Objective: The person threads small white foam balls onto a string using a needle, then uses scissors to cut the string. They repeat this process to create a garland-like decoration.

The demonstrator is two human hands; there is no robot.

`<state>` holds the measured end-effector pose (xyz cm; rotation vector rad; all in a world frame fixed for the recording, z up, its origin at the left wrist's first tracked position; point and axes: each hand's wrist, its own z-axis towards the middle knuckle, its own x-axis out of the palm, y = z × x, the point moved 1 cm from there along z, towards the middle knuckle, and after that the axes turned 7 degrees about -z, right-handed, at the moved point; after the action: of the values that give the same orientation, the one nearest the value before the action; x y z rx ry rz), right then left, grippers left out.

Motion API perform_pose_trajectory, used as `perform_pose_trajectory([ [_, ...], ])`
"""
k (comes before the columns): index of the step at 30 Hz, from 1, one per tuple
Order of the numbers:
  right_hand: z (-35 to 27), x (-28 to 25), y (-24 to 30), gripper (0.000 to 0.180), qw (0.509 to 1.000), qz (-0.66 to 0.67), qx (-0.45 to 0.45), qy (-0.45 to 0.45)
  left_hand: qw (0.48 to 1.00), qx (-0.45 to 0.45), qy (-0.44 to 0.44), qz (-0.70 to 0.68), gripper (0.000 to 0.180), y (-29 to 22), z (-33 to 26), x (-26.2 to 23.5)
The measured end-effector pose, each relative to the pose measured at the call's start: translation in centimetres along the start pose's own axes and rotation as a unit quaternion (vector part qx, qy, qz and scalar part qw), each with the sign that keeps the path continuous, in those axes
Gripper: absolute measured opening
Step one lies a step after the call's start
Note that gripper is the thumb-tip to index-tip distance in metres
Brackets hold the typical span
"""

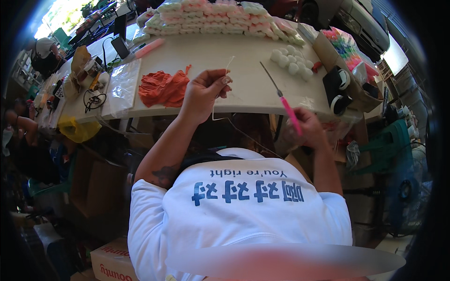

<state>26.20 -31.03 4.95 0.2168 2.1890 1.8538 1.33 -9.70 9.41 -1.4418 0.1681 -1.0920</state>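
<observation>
Sunlight is pouring across a long white bench (243,65) that is running through a crowded workshop, with cardboard boxes standing on the floor beneath it and a green plastic chair (389,140) sitting off to the right. Along the far edge of the bench, stacks of pastel pink, green and white packets (211,18) are lying in rows. Nearer, a crumpled orange cloth (161,88) is resting beside a clear plastic bag (123,86), and a cluster of white balls (293,60) is lying toward the right end. A cardboard box (328,51) holding bright coloured items is standing at the right corner. At the left end, clutter and a black cable are spreading over the bench, and another person in a white top (44,54) is sitting well beyond it.

The person wearing the camera is leaning over the near edge in a white shirt. The left hand (204,91) is raised above the bench, its fingers pinching a thin white string (220,100) that is looping down below the hand. The right hand (307,126) is hovering just past the bench edge, its fingers clenched around the pink handle of a long metal needle tool (283,98), whose tip is pointing up over the bench toward the white balls.
</observation>
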Motion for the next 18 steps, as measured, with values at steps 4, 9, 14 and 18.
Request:
perform_pose_trajectory([
  [4, 0.4, 6.9, -2.2, 0.035, 0.993, 0.037, -0.066, 0.087, 0.999, 0.002, -0.015, -0.036, 0.021, 1.2, -0.2, 0.9],
  [9, 1.2, 10.0, -2.6, 0.034, 0.986, 0.050, -0.042, 0.152, 0.999, 0.017, -0.048, -0.015, 0.021, 1.4, -0.4, 0.8],
  [14, 1.0, 10.8, -2.1, 0.029, 0.987, 0.079, -0.048, 0.131, 0.998, 0.010, -0.068, -0.004, 0.024, 1.4, -0.5, 0.6],
  [18, 1.1, 10.3, -2.2, 0.027, 0.988, 0.068, -0.043, 0.133, 0.999, -0.003, -0.052, 0.007, 0.025, 1.6, -0.5, 0.8],
])
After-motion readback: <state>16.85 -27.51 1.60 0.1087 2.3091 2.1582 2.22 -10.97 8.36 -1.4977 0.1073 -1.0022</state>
